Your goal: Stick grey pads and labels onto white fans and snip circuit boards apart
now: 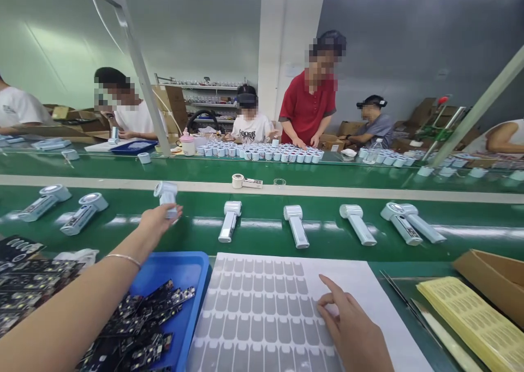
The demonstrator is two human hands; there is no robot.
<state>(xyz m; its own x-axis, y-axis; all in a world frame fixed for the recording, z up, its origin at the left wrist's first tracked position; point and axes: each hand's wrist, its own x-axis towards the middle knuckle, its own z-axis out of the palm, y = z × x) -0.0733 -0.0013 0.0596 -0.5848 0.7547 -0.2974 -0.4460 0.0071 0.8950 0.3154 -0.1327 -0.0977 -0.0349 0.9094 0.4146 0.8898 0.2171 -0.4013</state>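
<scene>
My left hand [159, 219] reaches over the green belt. Its fingers are closed around the handle of a light-blue handheld device [166, 190] with a round drum-shaped head. Over the right part of a white sheet [262, 312] with rows of grey, notched stickers is my right hand [347, 317]. There the thumb and a finger pinch together at the stickers' edge while another finger stretches out; whether a sticker is between them I cannot make out. Below my left forearm lies a blue tray [200, 268] holding dark circuit boards [143, 323].
Several similar devices [297, 227] lie along the belt [262, 241]. Tweezers [395, 287], yellow sticker sheets [470, 317] and a cardboard box [495, 279] are at right. More circuit boards [33, 279] sit at left. Across the belt, co-workers work behind many round parts [262, 152].
</scene>
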